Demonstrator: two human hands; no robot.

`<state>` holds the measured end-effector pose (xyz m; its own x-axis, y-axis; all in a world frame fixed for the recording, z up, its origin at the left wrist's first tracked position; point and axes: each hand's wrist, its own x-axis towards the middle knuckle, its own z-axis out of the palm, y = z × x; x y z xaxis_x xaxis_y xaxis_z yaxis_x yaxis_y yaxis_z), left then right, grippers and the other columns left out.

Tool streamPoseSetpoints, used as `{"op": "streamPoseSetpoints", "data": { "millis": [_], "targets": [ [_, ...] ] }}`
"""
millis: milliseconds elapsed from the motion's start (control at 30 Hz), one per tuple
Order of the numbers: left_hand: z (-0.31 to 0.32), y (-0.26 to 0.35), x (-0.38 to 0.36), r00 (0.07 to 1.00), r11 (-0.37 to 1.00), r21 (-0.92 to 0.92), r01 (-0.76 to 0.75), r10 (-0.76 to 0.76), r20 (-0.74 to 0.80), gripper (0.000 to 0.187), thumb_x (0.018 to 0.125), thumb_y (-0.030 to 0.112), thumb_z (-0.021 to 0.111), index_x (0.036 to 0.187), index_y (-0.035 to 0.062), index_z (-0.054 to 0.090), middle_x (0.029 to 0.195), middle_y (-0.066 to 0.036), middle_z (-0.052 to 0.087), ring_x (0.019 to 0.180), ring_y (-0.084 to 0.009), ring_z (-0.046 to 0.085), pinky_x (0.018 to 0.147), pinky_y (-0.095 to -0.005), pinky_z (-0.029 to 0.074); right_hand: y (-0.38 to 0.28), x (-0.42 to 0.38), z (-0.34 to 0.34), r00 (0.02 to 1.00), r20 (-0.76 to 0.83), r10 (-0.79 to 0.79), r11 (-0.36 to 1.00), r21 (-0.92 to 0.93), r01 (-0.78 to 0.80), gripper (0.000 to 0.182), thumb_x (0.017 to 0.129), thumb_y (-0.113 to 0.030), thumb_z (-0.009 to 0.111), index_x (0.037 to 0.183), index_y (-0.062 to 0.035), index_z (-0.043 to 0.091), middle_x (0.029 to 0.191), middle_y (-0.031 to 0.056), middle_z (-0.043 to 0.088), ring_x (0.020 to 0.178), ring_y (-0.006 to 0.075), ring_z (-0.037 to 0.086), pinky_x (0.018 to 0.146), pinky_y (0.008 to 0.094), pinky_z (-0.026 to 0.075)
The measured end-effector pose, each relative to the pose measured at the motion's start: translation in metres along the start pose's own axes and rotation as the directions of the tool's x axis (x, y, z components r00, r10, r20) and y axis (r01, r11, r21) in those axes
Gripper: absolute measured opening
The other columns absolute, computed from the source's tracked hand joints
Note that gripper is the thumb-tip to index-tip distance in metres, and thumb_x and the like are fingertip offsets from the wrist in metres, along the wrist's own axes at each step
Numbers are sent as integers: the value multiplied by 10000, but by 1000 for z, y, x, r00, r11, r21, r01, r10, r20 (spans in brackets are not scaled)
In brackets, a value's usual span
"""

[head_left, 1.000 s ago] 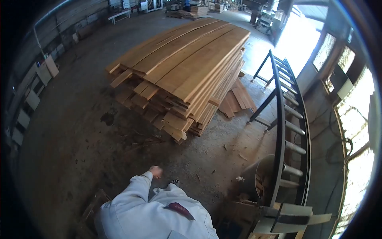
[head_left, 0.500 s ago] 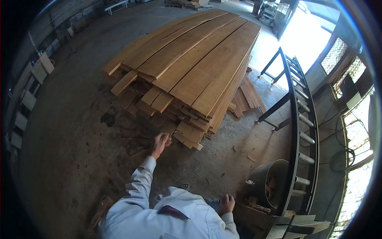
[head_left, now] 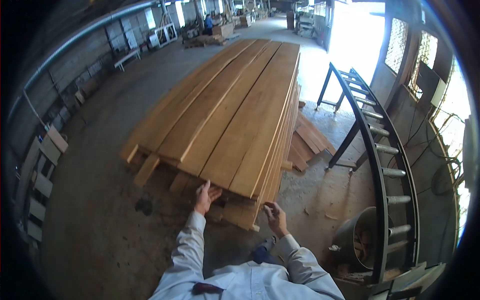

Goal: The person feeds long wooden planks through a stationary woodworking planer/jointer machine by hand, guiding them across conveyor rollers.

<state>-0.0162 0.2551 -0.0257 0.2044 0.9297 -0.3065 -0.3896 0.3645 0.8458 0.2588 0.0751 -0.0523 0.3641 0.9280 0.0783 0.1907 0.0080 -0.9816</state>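
Note:
A tall stack of long wooden planks lies lengthwise before me, its near end at my hands. My left hand is at the end of the top planks, thumb raised by the edge and fingers stretched out to the right, holding nothing. At the stack's near right corner is my right hand, its fingers loosely bent and apart, close beside the plank edges. Shorter board ends jut out below the top layer, partly hidden by my left hand.
Right of the stack stands a black metal roller conveyor, with a bucket of wood scraps by its near end. Reddish boards lie on the floor beside the stack. Pale panels lean along the left side.
My view has lifted and moved closer to the stack. The left hand has come up to the plank ends, and the right has risen from my side to the corner.

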Motion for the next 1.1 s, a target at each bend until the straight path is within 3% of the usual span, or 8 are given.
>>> {"op": "streamPoseSetpoints", "data": {
  "millis": [133, 233, 367, 600, 900, 1000, 1033, 1100],
  "targets": [
    [15, 5, 3, 992, 996, 85, 4, 8, -129, 429, 967, 406, 599, 1104, 0, 580, 985, -172, 677, 849, -301, 709, 753, -439, 611, -27, 43, 19, 986, 141, 86, 982, 153, -108, 317, 1007, -260, 573, 1146, 20, 625, 957, 102, 707, 877, 151, 687, 759, 282, 534],
    [15, 3, 9, 989, 990, 131, 47, -28, -146, 450, 961, 411, 608, 1095, -18, 580, 946, -169, 682, 840, -294, 712, 733, -428, 616, -27, 65, 26, 963, 204, 178, 971, 122, -206, 361, 998, -300, 588, 1091, 49, 616, 915, 112, 712, 816, 158, 696, 713, 287, 537],
    [22, 4, 10, 984, 971, 237, 28, 16, -180, 463, 956, 413, 613, 1106, -23, 574, 948, -171, 684, 827, -286, 716, 702, -420, 622, -31, 88, 17, 959, 230, 168, 984, -97, -149, 450, 952, -423, 631, 967, 25, 608, 769, 102, 716, 706, 188, 706, 663, 315, 540],
    [22, 1, 9, 987, 992, 125, 16, 4, -161, 477, 948, 387, 615, 1181, -23, 546, 991, -187, 681, 833, -310, 716, 720, -445, 621, -33, 101, 19, 941, 281, 186, 918, -392, -64, 546, 904, -536, 636, 946, 8, 620, 736, 111, 721, 722, 244, 721, 674, 351, 543],
    [15, -7, 14, 996, 996, 73, -44, 49, -74, 456, 962, 384, 609, 1196, 0, 529, 987, -183, 674, 832, -320, 714, 719, -442, 617, -66, 88, 44, 973, 63, 224, 796, -587, -146, 642, 845, -603, 669, 910, 29, 584, 793, 232, 677, 794, 405, 682, 710, 446, 528],
    [11, -11, 17, 997, 999, 43, -33, 36, -71, 441, 959, 380, 622, 1200, 23, 529, 1008, -176, 668, 848, -312, 712, 716, -440, 614, -49, 80, 58, 993, -68, 101, 815, -566, -122, 648, 837, -613, 672, 917, 21, 566, 819, 255, 669, 819, 415, 676, 699, 470, 524],
    [6, -14, 18, 1000, 999, 28, 30, -30, -3, 434, 958, 367, 630, 1212, 32, 526, 1033, -166, 661, 866, -305, 709, 710, -437, 613, -53, 75, 58, 989, -96, 115, 798, -584, -149, 597, 868, -557, 676, 957, 23, 563, 786, 214, 674, 767, 334, 698, 648, 432, 534],
    [12, -31, 6, 1000, 1000, -13, -6, 6, -7, 429, 960, 362, 628, 1215, 32, 528, 1047, -165, 661, 870, -305, 709, 716, -432, 613, -62, 62, 50, 968, -85, 235, 917, -312, -249, 535, 891, -505, 679, 973, 14, 574, 775, 156, 676, 729, 253, 692, 613, 377, 533]
  ]
}}
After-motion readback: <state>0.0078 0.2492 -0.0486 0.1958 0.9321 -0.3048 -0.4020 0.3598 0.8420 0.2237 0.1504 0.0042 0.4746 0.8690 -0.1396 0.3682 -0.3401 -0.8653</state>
